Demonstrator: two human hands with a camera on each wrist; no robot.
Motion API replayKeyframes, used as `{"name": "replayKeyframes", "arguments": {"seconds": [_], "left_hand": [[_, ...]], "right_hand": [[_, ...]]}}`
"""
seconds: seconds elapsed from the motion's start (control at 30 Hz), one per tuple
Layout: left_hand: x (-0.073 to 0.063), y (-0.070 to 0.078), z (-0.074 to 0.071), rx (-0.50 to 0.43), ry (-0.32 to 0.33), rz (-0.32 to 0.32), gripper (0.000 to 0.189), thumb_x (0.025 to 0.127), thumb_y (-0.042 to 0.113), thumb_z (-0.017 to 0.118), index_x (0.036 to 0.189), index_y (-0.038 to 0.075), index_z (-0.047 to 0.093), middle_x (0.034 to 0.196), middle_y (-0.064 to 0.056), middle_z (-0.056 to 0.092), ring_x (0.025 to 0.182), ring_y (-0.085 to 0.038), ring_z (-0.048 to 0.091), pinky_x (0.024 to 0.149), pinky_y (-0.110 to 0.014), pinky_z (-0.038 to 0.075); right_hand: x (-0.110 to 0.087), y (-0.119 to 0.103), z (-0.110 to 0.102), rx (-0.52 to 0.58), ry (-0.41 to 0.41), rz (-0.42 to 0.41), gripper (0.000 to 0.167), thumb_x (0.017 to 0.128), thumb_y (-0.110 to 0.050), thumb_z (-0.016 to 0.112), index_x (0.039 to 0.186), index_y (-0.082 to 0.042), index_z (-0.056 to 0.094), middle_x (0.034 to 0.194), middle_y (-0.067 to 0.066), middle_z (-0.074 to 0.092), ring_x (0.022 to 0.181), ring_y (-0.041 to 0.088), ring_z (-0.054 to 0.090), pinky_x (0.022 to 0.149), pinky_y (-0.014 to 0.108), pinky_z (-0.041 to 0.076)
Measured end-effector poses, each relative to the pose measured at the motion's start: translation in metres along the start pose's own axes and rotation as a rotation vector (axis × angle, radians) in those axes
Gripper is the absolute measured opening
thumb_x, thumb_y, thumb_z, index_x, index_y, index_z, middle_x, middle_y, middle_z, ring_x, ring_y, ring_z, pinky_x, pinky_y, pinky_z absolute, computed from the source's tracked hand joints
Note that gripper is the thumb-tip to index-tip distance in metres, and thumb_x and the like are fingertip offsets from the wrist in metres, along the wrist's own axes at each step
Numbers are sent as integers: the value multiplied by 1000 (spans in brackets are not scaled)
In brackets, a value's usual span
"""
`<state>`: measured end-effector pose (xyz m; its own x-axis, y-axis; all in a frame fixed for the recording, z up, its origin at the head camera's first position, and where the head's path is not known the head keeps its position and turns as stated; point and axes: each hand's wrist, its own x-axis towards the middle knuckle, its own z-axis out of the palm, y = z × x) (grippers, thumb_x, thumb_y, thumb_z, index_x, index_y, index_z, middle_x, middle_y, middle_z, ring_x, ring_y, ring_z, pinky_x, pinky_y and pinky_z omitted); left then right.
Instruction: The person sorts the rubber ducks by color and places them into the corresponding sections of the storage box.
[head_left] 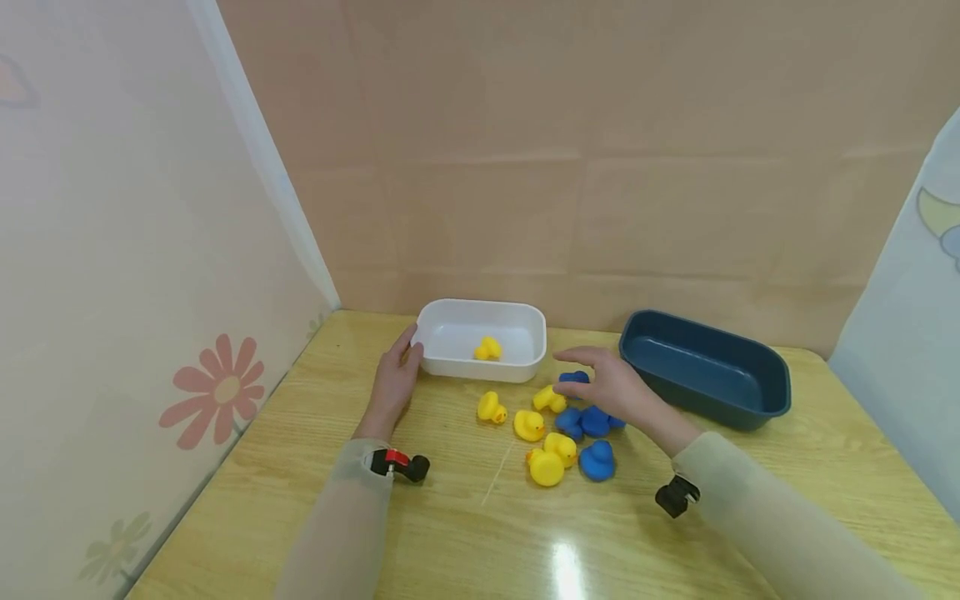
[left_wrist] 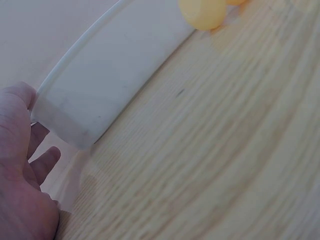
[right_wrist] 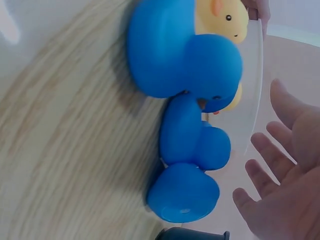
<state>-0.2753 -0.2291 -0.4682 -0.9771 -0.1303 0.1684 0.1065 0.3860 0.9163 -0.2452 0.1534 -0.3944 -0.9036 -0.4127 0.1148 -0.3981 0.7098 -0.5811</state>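
The white tub (head_left: 474, 369) stood upright far left, one yellow duck (head_left: 488, 349) inside; nearer, yellow ducks (head_left: 529, 426) lay mostly left of blue ducks (head_left: 597, 461).

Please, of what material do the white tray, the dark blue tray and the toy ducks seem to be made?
White tray: probably rigid plastic, smooth; its rounded corners look moulded.
Dark blue tray: likely plastic too; soft reflections suggest slight gloss.
Yellow ducks and blue ducks: rubber or soft vinyl, I cannot tell which; smooth, satin, with rounded, moulded-looking bodies.
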Motion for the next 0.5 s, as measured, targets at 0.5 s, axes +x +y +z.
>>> {"name": "replayKeyframes", "arguments": {"seconds": [0.5], "left_hand": [[2,0,1,0,-3,-14,59,118,42,49,173,23,41,175,-6,41,164,-31,32,133,-52,25]], "right_hand": [[5,13,11,-69,-96,-25,68,100,-39,84,155,-5,64,166,24,49,161,52,27,124,76,27]]}}
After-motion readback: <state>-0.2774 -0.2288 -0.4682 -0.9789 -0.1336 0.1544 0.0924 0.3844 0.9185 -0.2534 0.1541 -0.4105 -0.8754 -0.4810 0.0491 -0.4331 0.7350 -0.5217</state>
